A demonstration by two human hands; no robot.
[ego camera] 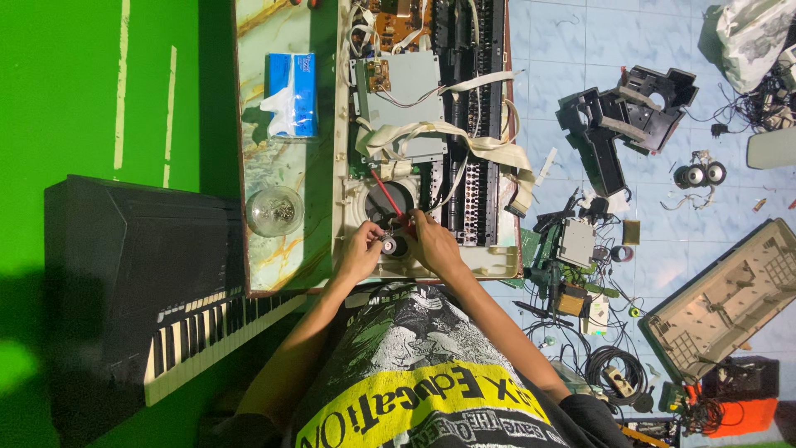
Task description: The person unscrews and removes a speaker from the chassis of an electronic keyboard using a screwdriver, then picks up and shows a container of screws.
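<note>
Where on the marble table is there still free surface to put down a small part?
The marble table is bare between the tissue pack and the glass bowl, and below the bowl. The opened keyboard chassis fills the rest; around the left hand and right hand it is crowded.

The scene is bright and evenly lit, with strong, saturated colours. Dark shadows fall on the green floor [99,108] at the left and beside the counter [274,178]. The glass bowl [274,211] shows small glints. Focus is sharp in the middle; the far corners look slightly softer.
</note>
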